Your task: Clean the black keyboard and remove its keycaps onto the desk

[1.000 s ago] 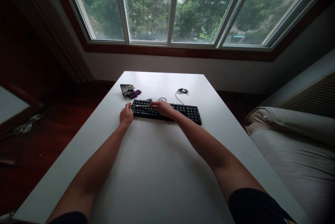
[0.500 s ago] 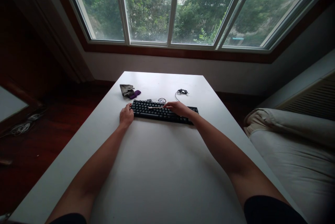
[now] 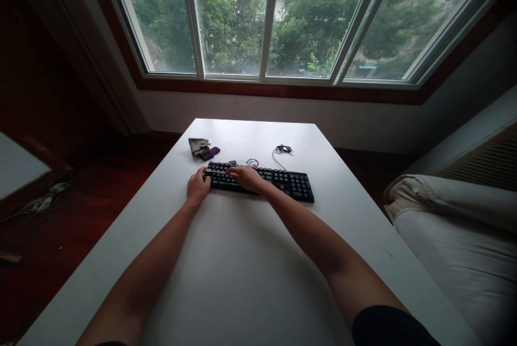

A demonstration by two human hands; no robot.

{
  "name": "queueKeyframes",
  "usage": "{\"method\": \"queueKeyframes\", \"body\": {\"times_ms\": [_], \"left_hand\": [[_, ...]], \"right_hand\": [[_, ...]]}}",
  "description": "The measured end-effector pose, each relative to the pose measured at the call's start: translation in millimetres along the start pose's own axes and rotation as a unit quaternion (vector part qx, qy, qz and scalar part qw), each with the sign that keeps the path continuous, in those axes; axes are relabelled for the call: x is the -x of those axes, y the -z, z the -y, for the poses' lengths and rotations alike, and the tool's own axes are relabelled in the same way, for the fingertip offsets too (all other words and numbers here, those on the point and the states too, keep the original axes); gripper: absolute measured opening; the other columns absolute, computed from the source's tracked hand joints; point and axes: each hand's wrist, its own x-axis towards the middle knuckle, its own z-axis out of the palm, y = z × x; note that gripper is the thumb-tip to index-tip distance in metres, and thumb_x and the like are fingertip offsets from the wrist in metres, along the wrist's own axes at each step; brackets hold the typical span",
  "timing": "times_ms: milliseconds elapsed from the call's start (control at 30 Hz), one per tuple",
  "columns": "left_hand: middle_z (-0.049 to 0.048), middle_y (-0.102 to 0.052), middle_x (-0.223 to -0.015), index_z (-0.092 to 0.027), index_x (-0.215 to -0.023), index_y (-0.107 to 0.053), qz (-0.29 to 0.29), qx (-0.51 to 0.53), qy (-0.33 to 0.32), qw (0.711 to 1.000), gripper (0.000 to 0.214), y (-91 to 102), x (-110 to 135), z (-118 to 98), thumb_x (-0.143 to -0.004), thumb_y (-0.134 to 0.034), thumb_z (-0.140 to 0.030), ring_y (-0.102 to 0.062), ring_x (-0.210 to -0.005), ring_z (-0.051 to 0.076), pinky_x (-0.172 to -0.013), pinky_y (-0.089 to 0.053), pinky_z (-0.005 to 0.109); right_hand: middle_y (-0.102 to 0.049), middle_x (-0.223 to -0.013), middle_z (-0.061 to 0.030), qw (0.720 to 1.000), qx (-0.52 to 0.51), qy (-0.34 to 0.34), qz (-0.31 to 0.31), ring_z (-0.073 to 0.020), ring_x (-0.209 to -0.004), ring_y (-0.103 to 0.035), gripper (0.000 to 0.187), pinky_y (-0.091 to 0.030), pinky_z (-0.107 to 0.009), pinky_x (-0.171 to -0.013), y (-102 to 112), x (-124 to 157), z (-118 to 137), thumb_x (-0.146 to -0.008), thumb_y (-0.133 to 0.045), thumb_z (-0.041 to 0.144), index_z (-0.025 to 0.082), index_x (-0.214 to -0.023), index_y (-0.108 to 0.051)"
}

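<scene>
So the white table point(image 3: 242, 276) is the big thing here, smooth-looking and running toward the window; the black keyboard point(image 3: 297, 184) lies crosswise near its far end; left hand point(image 3: 197, 186) has its fingers closed around the keyboard's left end; right hand point(image 3: 247, 178) is over the keys, fingers pinched on a stick; there's a gray cloth point(image 3: 198, 147) behind on the left, a purple cloth point(image 3: 211, 153) touching it, and a coiled cord point(image 3: 284, 149) behind on the right; smallest is that thin stick point(image 3: 217, 172), pointing left across the keys, can't tell if its tip touches.

What I'd worry about: the tip sits close to the left fingers, so a long stroke could jab them; pushing too hard might catch a keycap edge; loosen the left hold and the keyboard could skid.
</scene>
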Motion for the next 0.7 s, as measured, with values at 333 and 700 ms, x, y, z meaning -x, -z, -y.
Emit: {"method": "queueKeyframes", "body": {"times_ms": [333, 700], "left_hand": [[0.0075, -0.065, -0.127, -0.022, -0.134, -0.054, -0.001, 0.005, -0.004, 1.000, 0.044, -1.1, 0.0, 0.4, -0.090, -0.051, -0.029, -0.058, -0.116, 0.027, -0.100, -0.044, 0.039], [0.0084, -0.067, -0.120, -0.023, -0.132, -0.055, 0.000, -0.003, 0.004, 1.000, 0.042, -1.1, -1.6, 0.2, -0.090, -0.051, -0.032, -0.060, -0.112, 0.027, -0.097, -0.046, 0.038]], "right_hand": [[-0.073, -0.111, -0.0039, 0.999, 0.034, 0.001, 0.013, -0.0199, -0.100, -0.066, 0.032, -0.044, -0.026, -0.081, 24.7, 33.0, -27.1, -0.098, -0.052, 0.027, 0.034, -0.126, -0.066], [-0.073, -0.110, -0.0042, 0.999, -0.012, -0.037, 0.033, -0.0186, -0.094, -0.065, 0.031, -0.046, -0.027, -0.081, 67.3, 83.8, -83.7, -0.097, -0.051, 0.028, 0.030, -0.123, -0.068]]}}
